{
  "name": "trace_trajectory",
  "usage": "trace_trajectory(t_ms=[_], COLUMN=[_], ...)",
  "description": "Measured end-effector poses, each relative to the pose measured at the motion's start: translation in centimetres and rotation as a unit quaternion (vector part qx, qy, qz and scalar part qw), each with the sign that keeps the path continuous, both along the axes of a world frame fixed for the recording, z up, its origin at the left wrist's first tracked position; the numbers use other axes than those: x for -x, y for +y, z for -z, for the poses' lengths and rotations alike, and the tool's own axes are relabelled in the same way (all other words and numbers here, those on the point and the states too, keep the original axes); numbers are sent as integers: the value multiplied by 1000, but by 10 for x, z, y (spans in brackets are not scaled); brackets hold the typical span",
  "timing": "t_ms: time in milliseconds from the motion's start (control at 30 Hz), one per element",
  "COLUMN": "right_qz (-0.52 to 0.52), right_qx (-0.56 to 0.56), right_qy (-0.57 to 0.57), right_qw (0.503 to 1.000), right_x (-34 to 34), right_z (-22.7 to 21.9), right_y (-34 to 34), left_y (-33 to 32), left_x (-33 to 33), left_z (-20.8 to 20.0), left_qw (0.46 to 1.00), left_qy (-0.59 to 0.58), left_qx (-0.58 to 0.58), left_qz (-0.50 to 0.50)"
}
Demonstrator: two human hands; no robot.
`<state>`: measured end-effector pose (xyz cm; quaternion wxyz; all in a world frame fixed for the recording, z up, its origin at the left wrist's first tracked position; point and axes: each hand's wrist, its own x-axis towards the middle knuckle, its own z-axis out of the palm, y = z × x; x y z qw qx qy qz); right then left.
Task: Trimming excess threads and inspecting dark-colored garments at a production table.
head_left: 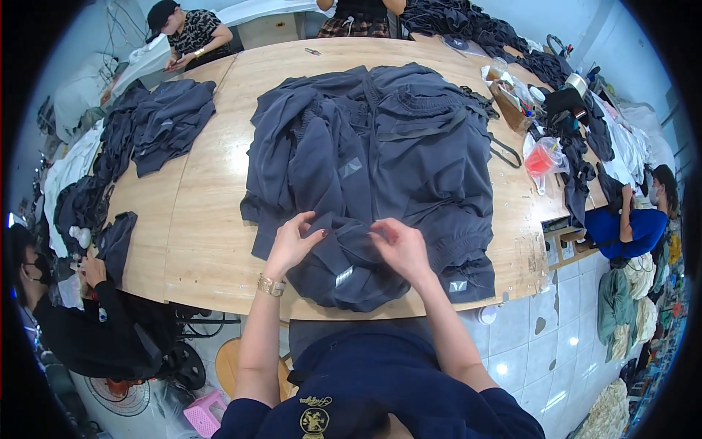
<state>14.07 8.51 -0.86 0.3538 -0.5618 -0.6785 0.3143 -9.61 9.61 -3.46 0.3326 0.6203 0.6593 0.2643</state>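
Observation:
A pile of dark grey garments (431, 172) with elastic gathers lies on the wooden table in front of me. At its near edge is a bunched dark grey garment (351, 285) with a small white label, between my hands. My left hand (290, 247), with a gold bracelet at the wrist, hovers at its left side, thumb and fingers apart and holding nothing. On the other side my right hand (402, 251) is over the cloth, fingers bent and parted, their tips slightly blurred; nothing shows in its grasp.
More dark garments (172, 121) lie at the table's left. A red drink cup in a plastic bag (541, 157) and a brown box (510, 106) stand on the right. A small tool (313, 51) lies at the far edge. Co-workers sit around; a white lid (487, 314) is below the near edge.

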Motion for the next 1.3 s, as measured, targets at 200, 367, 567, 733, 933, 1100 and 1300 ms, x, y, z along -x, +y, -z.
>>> trace_trajectory(t_ms=[200,367,567,733,933,1100,1300], right_qz=[-73,32,171,60,-55,-47,-98], right_qx=[-106,-55,-87,10,-69,-174,-276], right_qy=[-156,83,205,65,-98,-48,-27], right_qw=[979,995,960,996,991,982,956], right_x=[29,20,-11,18,66,46,41], right_z=[24,31,27,8,16,27,35], right_y=[13,24,31,14,4,-4,-32], left_y=[-11,-32,-50,-55,-67,-67,-65], left_x=[11,21,22,16,-3,2,1], left_z=[21,29,44,40,46,44,33], left_qw=[970,963,991,995,994,908,895], left_qy=[-227,-200,-6,-48,-92,-406,-442], left_qx=[-20,-95,22,59,-55,52,35], left_qz=[-83,-154,-131,-61,-33,-92,-46])
